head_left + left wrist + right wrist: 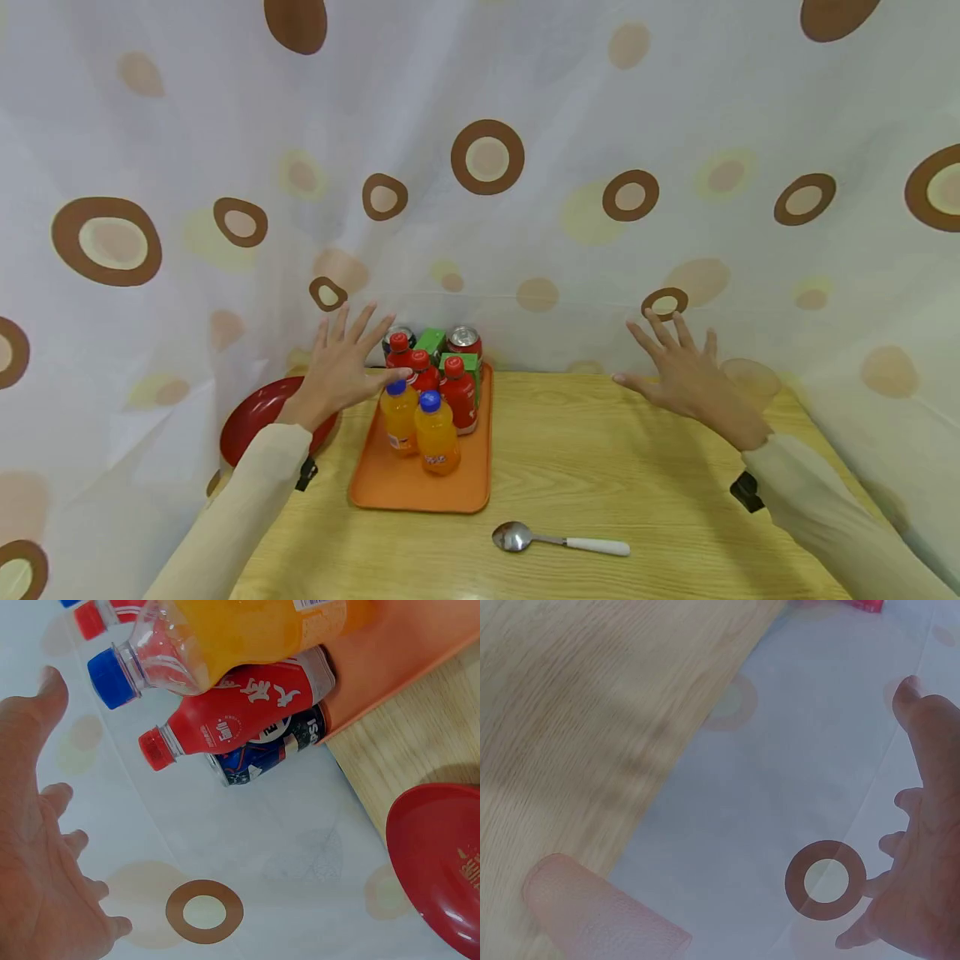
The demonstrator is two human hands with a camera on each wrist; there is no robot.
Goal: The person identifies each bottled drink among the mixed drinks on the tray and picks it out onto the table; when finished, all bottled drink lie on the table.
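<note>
My left hand (332,379) is raised with its fingers spread, above the left edge of an orange tray (420,497). Nothing is in its grasp. The tray carries two orange-drink bottles (437,437) with blue caps, several red bottles (459,396), green cartons (431,342) partly hidden behind them, a red-topped can (465,337) and a dark blue can (262,754). On the right, my right hand (686,379) is held up above the table, fingers apart and holding nothing. A spoon (558,540) with a white handle lies near the front, apart from both hands.
A red bowl (258,412) stands left of the tray, partly behind my left forearm. A translucent, pinkish, cup-like object (604,911) is by the table's far right edge. The patterned curtain (555,250) hangs behind and around the wooden table (570,450).
</note>
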